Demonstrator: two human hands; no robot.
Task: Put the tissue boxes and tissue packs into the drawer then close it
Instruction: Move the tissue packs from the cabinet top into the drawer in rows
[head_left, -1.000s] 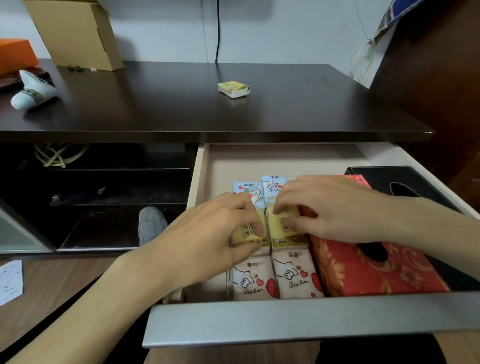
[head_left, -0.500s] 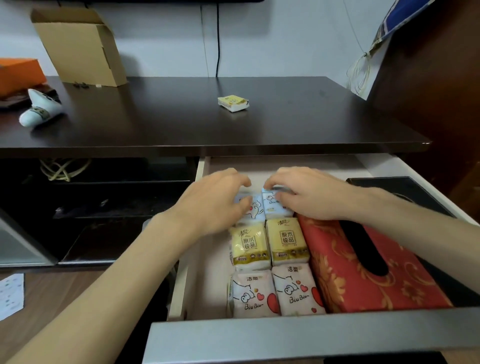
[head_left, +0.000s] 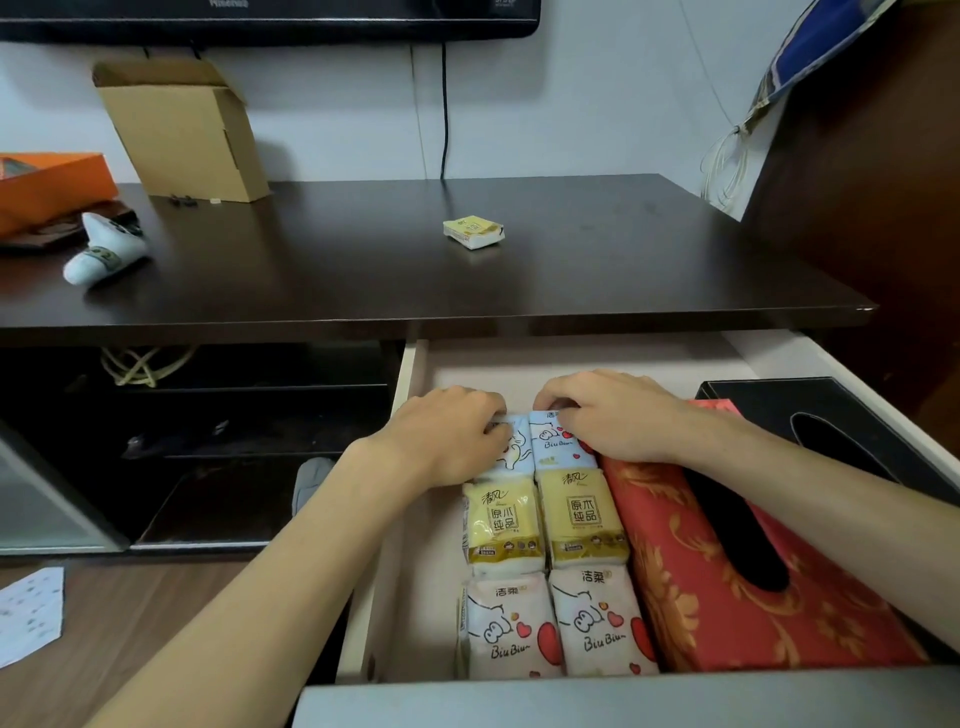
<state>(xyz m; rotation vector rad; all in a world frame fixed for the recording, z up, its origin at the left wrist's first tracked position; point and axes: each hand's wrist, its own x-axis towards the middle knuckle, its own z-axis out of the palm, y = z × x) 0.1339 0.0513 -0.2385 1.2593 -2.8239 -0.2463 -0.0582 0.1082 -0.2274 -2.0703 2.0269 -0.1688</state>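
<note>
The drawer (head_left: 597, 701) stands pulled open below the dark tabletop (head_left: 363, 270). Inside lie three rows of tissue packs in pairs: two blue packs (head_left: 558, 449) at the back, two yellow packs (head_left: 579, 519) in the middle, two pink packs (head_left: 597, 623) at the front. A red tissue box (head_left: 691, 623) lies right of them, and a black tissue box (head_left: 769, 405) beyond it. My left hand (head_left: 447, 436) presses on the left blue pack, and my right hand (head_left: 608, 415) rests on the right blue one, fingers curled over their far ends. One yellow tissue pack (head_left: 474, 232) lies on the tabletop.
On the tabletop stand a cardboard box (head_left: 182, 130) at the back left, an orange box (head_left: 47, 187) and a white object (head_left: 104, 249) at the far left. A black cable (head_left: 444, 104) hangs down the wall. Open shelves (head_left: 234, 415) lie left of the drawer.
Both hands moved from the yellow packs back to the blue packs at the rear of the drawer. The camera tilted up, showing more of the wall.
</note>
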